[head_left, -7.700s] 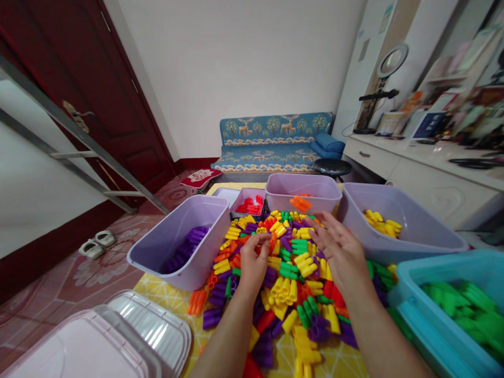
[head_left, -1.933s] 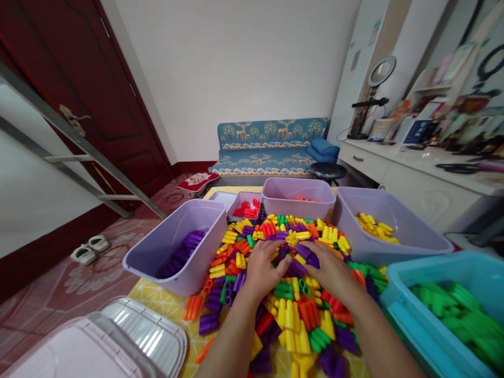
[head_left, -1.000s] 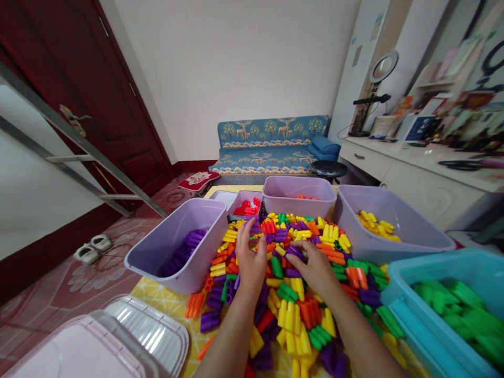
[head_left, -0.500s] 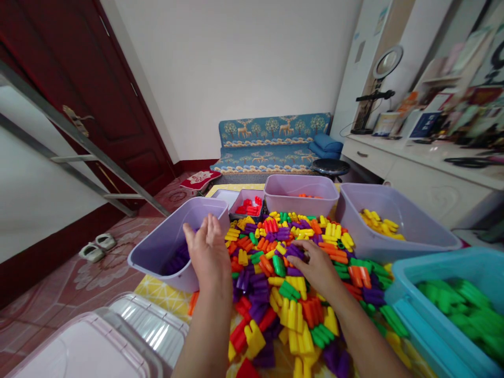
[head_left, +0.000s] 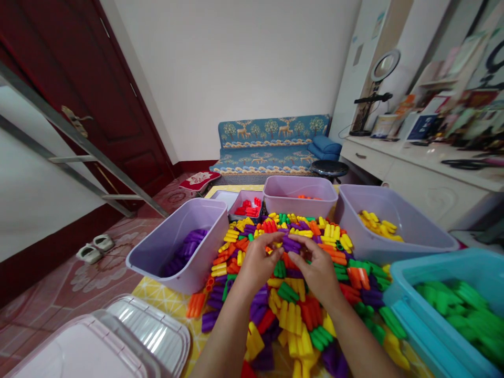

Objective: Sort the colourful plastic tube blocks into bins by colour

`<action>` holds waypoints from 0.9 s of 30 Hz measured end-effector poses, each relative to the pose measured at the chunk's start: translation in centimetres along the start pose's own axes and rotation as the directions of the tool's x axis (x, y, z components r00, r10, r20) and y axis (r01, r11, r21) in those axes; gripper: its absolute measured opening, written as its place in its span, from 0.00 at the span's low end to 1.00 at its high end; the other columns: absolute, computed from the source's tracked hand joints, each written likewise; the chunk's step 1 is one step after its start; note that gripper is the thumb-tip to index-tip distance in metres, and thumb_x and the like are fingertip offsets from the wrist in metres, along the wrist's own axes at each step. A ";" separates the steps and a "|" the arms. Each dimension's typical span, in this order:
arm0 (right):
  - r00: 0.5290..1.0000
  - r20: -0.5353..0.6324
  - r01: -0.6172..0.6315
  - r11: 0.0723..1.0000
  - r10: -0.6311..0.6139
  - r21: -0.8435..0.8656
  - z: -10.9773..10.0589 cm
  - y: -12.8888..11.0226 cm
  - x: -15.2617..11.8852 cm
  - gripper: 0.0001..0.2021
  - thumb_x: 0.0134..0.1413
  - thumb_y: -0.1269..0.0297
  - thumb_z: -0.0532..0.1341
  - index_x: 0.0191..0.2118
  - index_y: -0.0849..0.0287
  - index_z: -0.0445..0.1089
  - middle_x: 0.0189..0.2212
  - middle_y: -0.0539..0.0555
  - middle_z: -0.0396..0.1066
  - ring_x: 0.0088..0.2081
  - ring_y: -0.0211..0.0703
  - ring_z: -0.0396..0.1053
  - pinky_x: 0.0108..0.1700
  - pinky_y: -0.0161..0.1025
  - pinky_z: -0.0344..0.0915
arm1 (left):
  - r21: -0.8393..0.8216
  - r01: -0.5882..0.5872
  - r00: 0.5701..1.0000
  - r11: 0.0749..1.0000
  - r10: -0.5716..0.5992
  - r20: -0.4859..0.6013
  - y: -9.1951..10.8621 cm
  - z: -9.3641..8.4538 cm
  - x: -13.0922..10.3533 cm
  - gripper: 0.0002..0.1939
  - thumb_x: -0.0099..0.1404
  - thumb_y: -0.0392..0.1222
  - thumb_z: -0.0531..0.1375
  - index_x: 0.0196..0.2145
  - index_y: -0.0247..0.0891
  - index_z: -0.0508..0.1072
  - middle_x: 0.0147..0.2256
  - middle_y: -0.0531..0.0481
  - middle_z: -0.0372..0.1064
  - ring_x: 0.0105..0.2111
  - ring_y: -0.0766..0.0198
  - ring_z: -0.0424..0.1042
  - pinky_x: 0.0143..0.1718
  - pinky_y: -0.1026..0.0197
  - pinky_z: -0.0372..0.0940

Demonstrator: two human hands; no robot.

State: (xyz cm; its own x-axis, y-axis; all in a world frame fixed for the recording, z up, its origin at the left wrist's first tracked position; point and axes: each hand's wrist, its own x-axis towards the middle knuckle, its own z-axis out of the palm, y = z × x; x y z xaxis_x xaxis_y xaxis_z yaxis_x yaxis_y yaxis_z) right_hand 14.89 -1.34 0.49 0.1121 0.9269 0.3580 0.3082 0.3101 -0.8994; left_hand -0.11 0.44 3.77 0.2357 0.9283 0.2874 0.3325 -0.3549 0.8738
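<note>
Left hand [head_left: 259, 258] — from bin [head_left: 208, 252] to right hand [head_left: 319, 263], purple block [head_left: 292, 244] between

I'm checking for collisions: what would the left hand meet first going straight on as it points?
Probably the purple block by the right hand; whether the left hand touches it is unclear.

The right hand [head_left: 319, 269] pinches a purple block [head_left: 291, 244]; the left hand [head_left: 258, 265] curves close beside it, above mixed blocks [head_left: 291, 315] heaped on the table [head_left: 163, 298] between plastic tubs [head_left: 301, 206].
</note>
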 end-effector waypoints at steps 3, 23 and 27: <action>1.000 0.004 -0.023 0.994 0.022 0.104 0.0 0.1 0.0 0.17 0.52 0.62 0.60 0.49 0.54 0.69 0.47 0.54 0.71 0.45 0.46 0.69 0.48 0.44 0.65 | 0.119 -0.008 1.000 0.993 0.011 -0.029 -0.5 -0.1 0.0 0.19 0.54 0.30 0.58 0.44 0.40 0.76 0.40 0.47 0.76 0.32 0.61 0.71 0.37 0.58 0.67; 0.994 0.099 -0.082 0.948 0.054 0.309 0.6 -1.1 -0.2 0.17 0.51 0.59 0.62 0.48 0.54 0.67 0.39 0.54 0.73 0.39 0.44 0.72 0.43 0.43 0.70 | -0.372 0.165 0.977 0.913 -0.099 0.191 -0.2 0.2 -0.1 0.25 0.57 0.49 0.62 0.50 0.34 0.70 0.40 0.43 0.74 0.30 0.63 0.72 0.28 0.64 0.67; 0.997 0.044 -0.066 0.963 0.057 0.261 0.4 -0.9 -0.1 0.18 0.53 0.58 0.60 0.49 0.55 0.67 0.45 0.55 0.72 0.42 0.44 0.72 0.45 0.42 0.69 | -0.425 0.190 0.980 0.885 -0.198 0.026 0.3 -0.9 0.3 0.23 0.54 0.47 0.64 0.46 0.33 0.72 0.33 0.45 0.74 0.24 0.66 0.70 0.20 0.69 0.63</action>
State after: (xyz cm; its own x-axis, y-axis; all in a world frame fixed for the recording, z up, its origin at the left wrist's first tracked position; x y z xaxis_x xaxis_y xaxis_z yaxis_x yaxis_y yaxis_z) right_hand 14.27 -1.66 1.14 0.0880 0.9515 0.2949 0.0428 0.2922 -0.9554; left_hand -0.73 0.66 4.44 0.1885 0.9771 0.0985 -0.0494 -0.0908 0.9946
